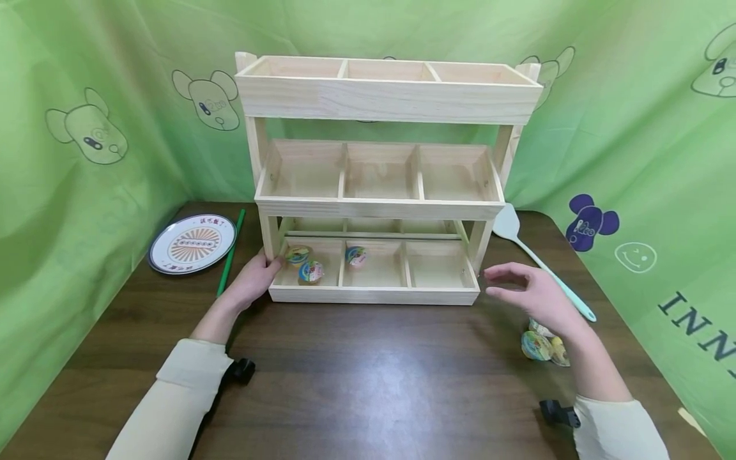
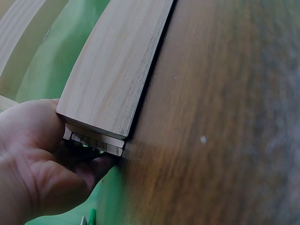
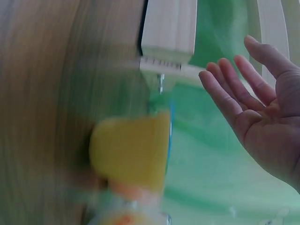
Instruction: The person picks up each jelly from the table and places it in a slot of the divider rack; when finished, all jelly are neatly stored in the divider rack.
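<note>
A three-tier wooden rack (image 1: pixel 374 295) stands on the table, each tier split into three compartments. My left hand (image 1: pixel 253 278) grips the left end of its bottom tier; in the left wrist view the fingers curl behind that wooden end (image 2: pixel 96 117). Two small lidded jelly cups (image 1: pixel 311 272) lie in the bottom tier's left compartment, and one more jelly cup (image 1: pixel 356 256) sits in the middle one. Beyond the rack's right end, my right hand (image 1: pixel 537 294) hovers with nothing in it. Below that hand lie several jelly cups (image 1: pixel 536 345), one showing blurred yellow (image 3: pixel 133 152) in the right wrist view.
A white printed plate (image 1: pixel 194 245) and a green stick (image 1: pixel 231 254) lie left of the rack. To the right, a pale turquoise spatula (image 1: pixel 540 262) lies slantwise. Green curtains (image 1: pixel 661 160) surround the table (image 1: pixel 368 383) at the back and sides.
</note>
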The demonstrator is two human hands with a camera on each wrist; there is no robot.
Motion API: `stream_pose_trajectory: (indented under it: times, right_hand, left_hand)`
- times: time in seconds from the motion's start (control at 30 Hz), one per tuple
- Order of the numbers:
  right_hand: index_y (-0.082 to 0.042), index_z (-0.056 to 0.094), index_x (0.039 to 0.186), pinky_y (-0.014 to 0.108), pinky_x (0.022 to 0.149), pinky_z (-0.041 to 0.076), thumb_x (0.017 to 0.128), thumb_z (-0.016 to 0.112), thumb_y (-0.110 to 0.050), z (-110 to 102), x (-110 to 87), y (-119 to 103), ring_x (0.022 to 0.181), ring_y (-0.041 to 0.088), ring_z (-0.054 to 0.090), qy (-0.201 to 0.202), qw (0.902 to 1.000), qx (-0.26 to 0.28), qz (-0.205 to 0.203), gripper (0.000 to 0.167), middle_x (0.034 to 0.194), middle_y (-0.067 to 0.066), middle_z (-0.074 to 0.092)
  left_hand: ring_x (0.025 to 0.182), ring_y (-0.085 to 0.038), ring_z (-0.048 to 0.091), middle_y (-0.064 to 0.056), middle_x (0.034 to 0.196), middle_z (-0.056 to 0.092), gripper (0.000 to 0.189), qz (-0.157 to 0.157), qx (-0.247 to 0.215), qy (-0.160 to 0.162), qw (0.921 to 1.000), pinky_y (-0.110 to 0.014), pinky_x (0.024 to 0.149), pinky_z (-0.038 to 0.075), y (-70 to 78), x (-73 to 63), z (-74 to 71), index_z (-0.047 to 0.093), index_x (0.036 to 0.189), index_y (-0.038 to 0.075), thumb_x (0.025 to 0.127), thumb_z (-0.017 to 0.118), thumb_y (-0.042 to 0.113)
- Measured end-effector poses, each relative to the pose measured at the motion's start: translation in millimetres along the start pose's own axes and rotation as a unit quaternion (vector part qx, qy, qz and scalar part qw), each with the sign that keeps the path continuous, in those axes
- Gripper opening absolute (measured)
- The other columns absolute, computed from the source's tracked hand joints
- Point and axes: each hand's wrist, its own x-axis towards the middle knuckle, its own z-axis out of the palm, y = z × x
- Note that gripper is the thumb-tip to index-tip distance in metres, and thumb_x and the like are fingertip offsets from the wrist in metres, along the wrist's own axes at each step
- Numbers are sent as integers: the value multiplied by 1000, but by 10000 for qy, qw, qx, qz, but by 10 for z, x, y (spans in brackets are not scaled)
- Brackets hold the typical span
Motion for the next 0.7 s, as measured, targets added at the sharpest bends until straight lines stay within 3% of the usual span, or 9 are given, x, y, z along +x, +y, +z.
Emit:
stream_pose_trajectory:
  times: [0.07,0.13,0.33,0.5,0.7]
  right_hand:
    - [-5,70,122,13,79,50,93,77,-25,-67,-55,39,100,-2,64,36,9996,-246,95,36,117,12,72]
    - [-9,71,122,12,80,48,93,77,-29,-134,-119,68,102,1,64,74,9982,-558,210,36,118,10,72]
    - [-10,70,125,32,86,47,91,78,-34,-307,-280,185,113,32,62,38,9905,-1280,499,42,122,13,70]
    - [-5,65,131,42,84,47,91,77,-35,-399,-371,318,107,40,64,-311,9859,-1389,884,51,118,21,70]
    - [1,61,134,29,80,52,90,78,-30,-450,-463,435,113,43,61,-838,9862,-964,1052,56,127,24,65]
  left_hand:
    - [141,-46,32,-38,153,31,62,24,-31,-25,10000,-59,113,29,-3,3,-4,14,155,-12,109,38,22]
    - [141,-46,32,-38,153,30,62,54,-52,-32,10000,-59,113,29,-2,1,-5,13,155,-13,109,38,21]
    - [141,-45,33,-37,152,33,60,100,27,16,9999,-58,114,29,13,-23,-10,17,154,-13,109,39,21]
    - [141,-46,33,-38,152,33,59,108,43,34,9999,-59,114,29,11,-18,-9,17,154,-13,109,39,20]
    - [142,-46,32,-38,152,32,59,82,48,23,10000,-58,114,28,-8,0,2,17,154,-13,109,39,19]
